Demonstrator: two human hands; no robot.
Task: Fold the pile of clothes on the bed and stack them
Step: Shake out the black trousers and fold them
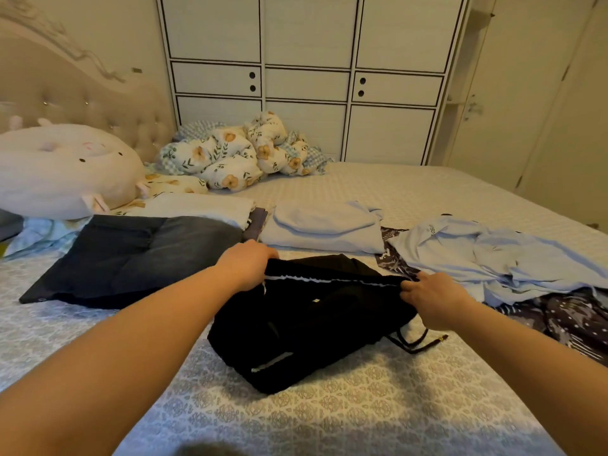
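Left hand (245,263): fingers curled over the far left end of a black garment (306,320), gripping its white-trimmed edge
Right hand (431,296): fingers pinching the same trimmed edge at its right end, so the edge runs taut between both hands
Black garment: partly folded, lying on the patterned bed cover (329,416) in the near middle; dark drawstring (418,343) trailing from its right side onto the cover
Folded dark jeans (131,255): flat on the bed, just left of the left hand
Folded pale blue top (324,227): beyond the black garment
Loose pale blue shirt (493,255): crumpled at right, lying over a dark patterned garment (566,317)
Floral duvet (237,156): bunched at the far side, against the wardrobe (306,77)
Round plush cushion (62,169): far left, by the headboard (82,93)
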